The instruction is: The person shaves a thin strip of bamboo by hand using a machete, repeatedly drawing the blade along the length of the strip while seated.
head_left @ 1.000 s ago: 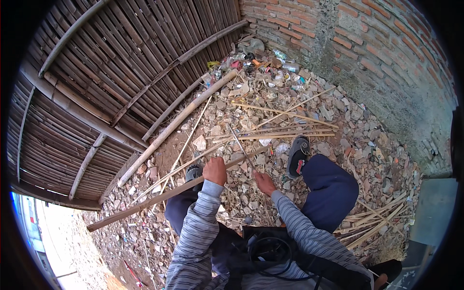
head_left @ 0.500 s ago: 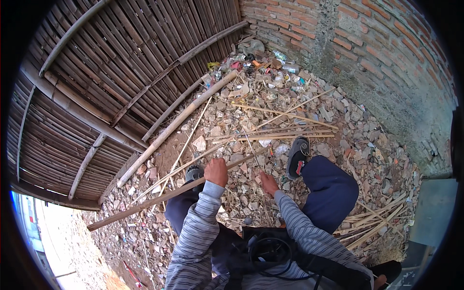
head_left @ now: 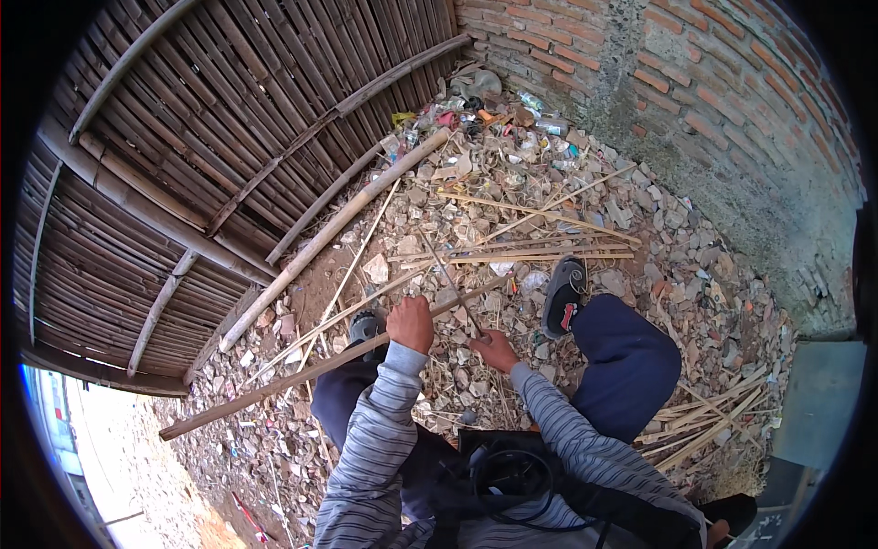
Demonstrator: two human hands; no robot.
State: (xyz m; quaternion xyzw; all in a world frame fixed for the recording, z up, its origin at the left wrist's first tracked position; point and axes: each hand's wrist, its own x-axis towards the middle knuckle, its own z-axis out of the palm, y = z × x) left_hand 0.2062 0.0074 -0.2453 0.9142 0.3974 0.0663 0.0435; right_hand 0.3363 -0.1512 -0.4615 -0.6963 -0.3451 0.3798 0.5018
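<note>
So the person's left grip [head_left: 410, 324] is closed in a fist around a long flat wooden slat [head_left: 274, 388], knuckles up. The slat runs at a slant, its long end reaching down toward the lower left and a shorter bit poking out past the fist to the upper right. It passes above the left shoe [head_left: 368, 325] in this view.

Right grip [head_left: 496, 351] is pinching the near end of a thin dark blade [head_left: 444, 268], just right of the other fist. The blade points up and to the left and crosses the slat's short end; can't tell if the two actually touch there.

Ground is all broken stone rubble [head_left: 677, 220]. A few pale strips [head_left: 549, 257] lie on it beyond the hands, close to the right shoe [head_left: 562, 302], and there's another bundle of strips [head_left: 709, 416] off to the right. A thick bamboo pole [head_left: 336, 240] lies alongside the bamboo wall [head_left: 247, 91], with colourful litter [head_left: 448, 120] in the corner where that meets a brick wall [head_left: 722, 101].
</note>
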